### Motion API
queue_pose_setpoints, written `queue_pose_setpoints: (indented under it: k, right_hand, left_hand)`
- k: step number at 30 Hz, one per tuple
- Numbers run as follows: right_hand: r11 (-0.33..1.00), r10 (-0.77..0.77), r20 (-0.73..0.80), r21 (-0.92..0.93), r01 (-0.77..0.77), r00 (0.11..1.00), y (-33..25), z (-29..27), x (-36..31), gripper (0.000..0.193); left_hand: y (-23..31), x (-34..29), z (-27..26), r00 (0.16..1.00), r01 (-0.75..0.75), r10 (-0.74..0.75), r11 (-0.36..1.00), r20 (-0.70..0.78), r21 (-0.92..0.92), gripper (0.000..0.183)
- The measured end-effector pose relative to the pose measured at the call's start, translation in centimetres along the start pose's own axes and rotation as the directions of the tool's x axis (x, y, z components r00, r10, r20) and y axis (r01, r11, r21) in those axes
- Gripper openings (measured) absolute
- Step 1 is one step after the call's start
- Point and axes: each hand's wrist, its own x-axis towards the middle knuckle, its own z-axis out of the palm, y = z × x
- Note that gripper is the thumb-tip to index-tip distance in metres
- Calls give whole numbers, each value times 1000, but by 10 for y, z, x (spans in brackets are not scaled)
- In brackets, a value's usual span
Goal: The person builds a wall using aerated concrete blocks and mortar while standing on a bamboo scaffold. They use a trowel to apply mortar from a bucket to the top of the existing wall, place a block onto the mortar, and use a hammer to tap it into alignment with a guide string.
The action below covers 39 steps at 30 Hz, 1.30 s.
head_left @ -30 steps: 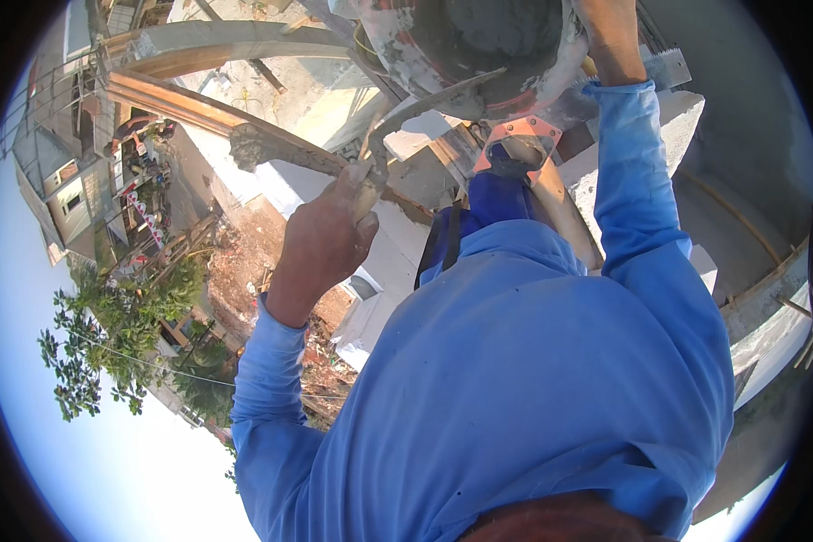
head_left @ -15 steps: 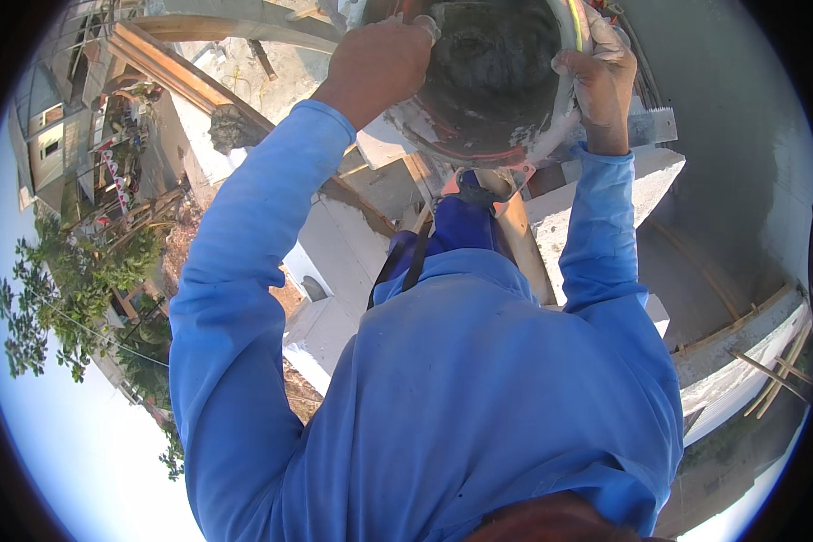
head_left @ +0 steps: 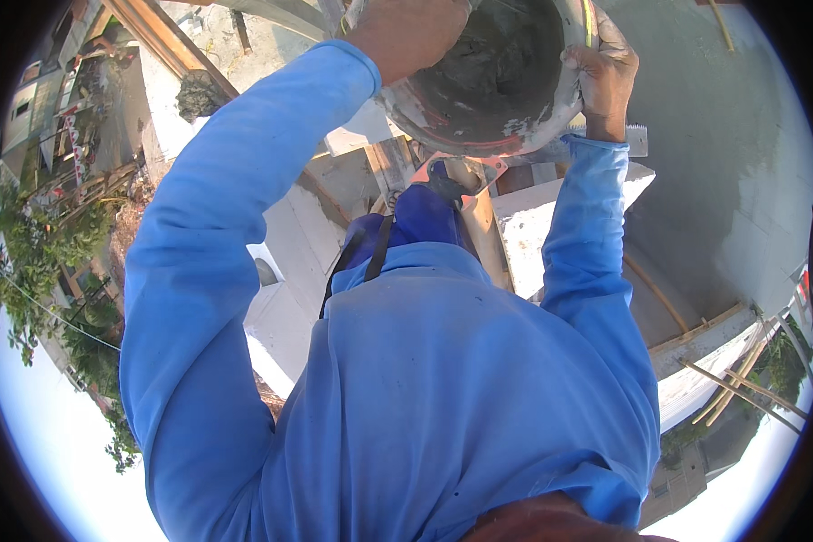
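Observation:
A round bucket [head_left: 551,144] with wet grey mortar [head_left: 506,63] inside stands at the top of the view, its rim smeared pale. My right hand [head_left: 605,77] grips the bucket's right rim, thumb toward the inside, beside a yellow-edged strip. Over the left rim, my left hand [head_left: 415,36] is closed, knuckles up; what its fingers hold is hidden. A toothed metal blade [head_left: 637,140] pokes out behind my right wrist. Below the bucket is an orange-red piece with holes [head_left: 490,172], close to my feet.
White blocks [head_left: 569,217] and wooden boards [head_left: 497,244] lie about my legs. A smooth grey plastered surface [head_left: 705,117] spreads on the right. Long timber beams [head_left: 167,41] and a dark mortar lump [head_left: 199,95] are at upper left. Bamboo poles [head_left: 732,388] stick out at lower right.
My left hand has moved up and right, further over the bucket's mouth. My right hand keeps its grip on the rim. The surroundings have shifted left and upward in view.

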Motion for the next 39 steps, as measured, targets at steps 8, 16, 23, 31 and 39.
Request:
queue_pose_setpoints:
  k: [8, 16, 23, 31, 39]
  right_hand:
    - [982, -160, 12, -100, 160, 987, 0, -10, 17, 52]
    - [988, -102, -50, -121, 95, 994, -12, 18, 10, 48]
    - [982, -33, -124, -188, 9, 992, -13, 24, 7, 51]
    - [882, -120, -127, -469, 47, 985, -10, 28, -3, 51]
    - [783, -390, -2, -526, 331, 921, -13, 41, -8, 51]
  left_hand:
    - [-3, 23, 131, 960, -90, 86, 996, -267, -5, 28]
    - [-19, 75, 102, 861, 80, -142, 986, -489, -145, 14]
    - [-28, 28, 107, 969, 97, -101, 995, -227, -31, 25]
    - [-1, 27, 129, 989, 146, -144, 959, 27, -243, 31]
    - [-12, 36, 131, 986, 133, -154, 956, -62, -263, 28]
